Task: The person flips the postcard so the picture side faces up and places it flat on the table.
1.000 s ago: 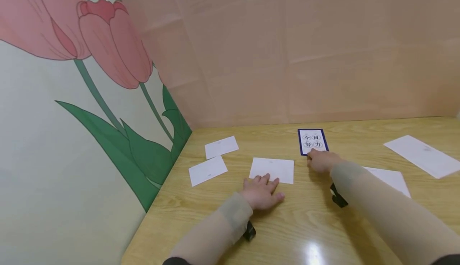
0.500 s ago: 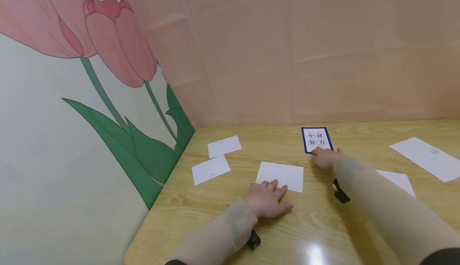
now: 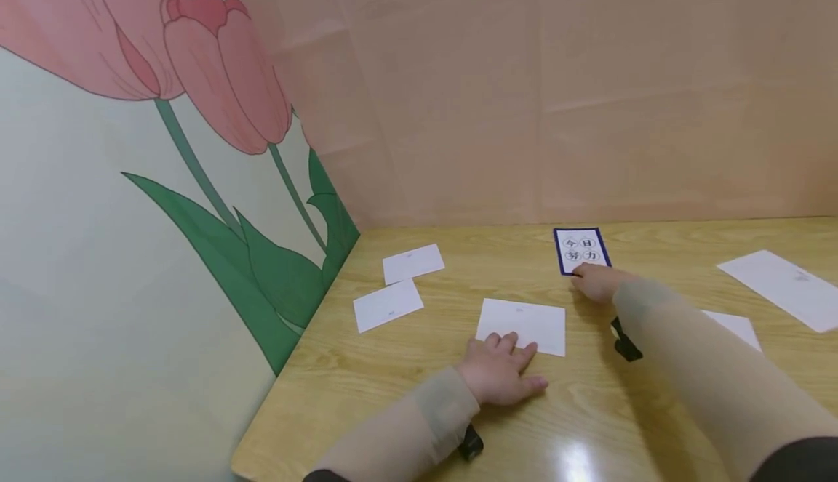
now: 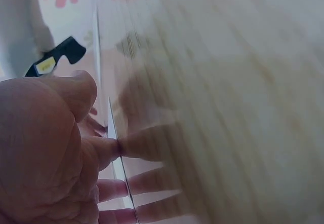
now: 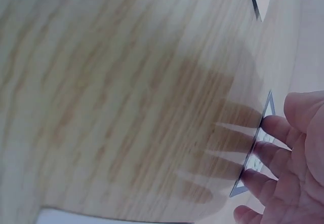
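Note:
A white card [image 3: 524, 322] lies on the wooden table in the head view, and the spread fingertips of my left hand [image 3: 500, 369] rest on its near edge. In the left wrist view, straight fingers [image 4: 109, 188] meet the edge of that card. Farther back and to the right is a blue-bordered card [image 3: 581, 243] printed with circled Chinese characters. Over its near edge, my right hand [image 3: 597, 283] touches it with the fingertips. Those extended fingers [image 5: 276, 155] show at the card's edge in the right wrist view, the thumb held apart.
Two white cards, an upper one [image 3: 414, 262] and a lower one [image 3: 388, 306], lie at the left. Farther right are a long white card [image 3: 782, 286] and another white card [image 3: 736, 328] partly hidden by the right sleeve. A pink-covered wall [image 3: 458, 104] borders the table's back.
My left hand has slid the white card toward me and to the right. My right hand stays at the blue-bordered card, and the head view has shifted slightly.

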The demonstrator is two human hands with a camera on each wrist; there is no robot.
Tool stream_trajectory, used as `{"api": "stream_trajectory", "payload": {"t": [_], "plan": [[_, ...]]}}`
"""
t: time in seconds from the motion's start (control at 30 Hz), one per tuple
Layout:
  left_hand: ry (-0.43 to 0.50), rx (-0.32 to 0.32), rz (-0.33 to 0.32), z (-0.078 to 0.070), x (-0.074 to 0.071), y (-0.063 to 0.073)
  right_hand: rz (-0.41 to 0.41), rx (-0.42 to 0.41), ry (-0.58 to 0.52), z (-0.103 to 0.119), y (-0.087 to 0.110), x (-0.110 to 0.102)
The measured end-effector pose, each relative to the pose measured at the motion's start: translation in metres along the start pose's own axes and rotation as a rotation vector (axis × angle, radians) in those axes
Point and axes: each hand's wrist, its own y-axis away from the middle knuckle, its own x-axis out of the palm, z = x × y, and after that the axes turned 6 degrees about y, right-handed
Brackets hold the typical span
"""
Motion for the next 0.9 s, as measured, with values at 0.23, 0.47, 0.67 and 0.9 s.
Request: {"api": "stream_trajectory", "payload": {"t": [0.23,0.47,0.67,0.9], "plan": [[0.007,0.04,0.004,-0.01,0.0,-0.003,-0.009,0.038,-0.049,-0.013,-0.001,0.004],[0.022,0.034,0.013,-0.017,-0.001,-0.001,-0.109,-0.039,0.047,-0.005,0.016,-0.001],[0.044,0.019,0.003,-0.015,0.0,-0.001,-0.139,-0.084,0.076,0.015,0.033,0.0],[0.07,0.006,0.014,-0.012,-0.002,0.001,-0.164,-0.204,0.131,0.036,0.051,0.014]]}}
